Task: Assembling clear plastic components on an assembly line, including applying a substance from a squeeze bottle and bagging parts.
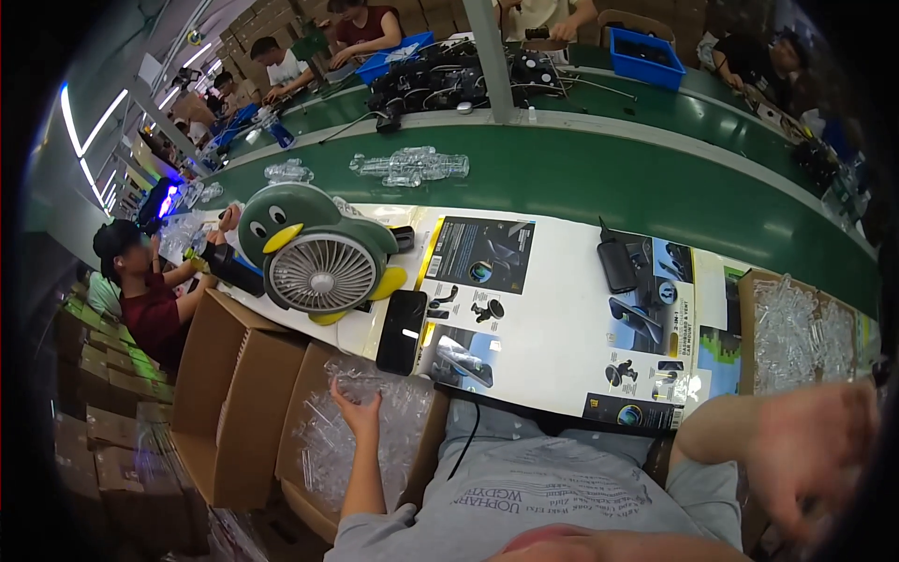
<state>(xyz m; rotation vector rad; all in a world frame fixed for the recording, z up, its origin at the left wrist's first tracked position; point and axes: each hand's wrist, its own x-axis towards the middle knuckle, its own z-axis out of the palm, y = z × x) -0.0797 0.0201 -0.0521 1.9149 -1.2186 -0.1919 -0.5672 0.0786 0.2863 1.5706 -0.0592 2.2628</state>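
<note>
My left hand [358, 405] reaches down into a cardboard box [304, 375] at my left side, its fingers spread over a heap of clear plastic trays [328, 440]. My right hand [813, 451] is raised close to the camera at the lower right, blurred, with its fingers curled; nothing shows in it. On the white table before me lie printed package sheets [478, 253], a black phone [403, 330] and a small black device [616, 265].
A green penguin-shaped desk fan [314, 253] stands at the table's left. A box of clear plastic parts [796, 332] sits at the right. Behind runs a green conveyor belt [599, 178] carrying clear trays [412, 167]. Other people work along the line; an open cardboard box [225, 393] stands at the left.
</note>
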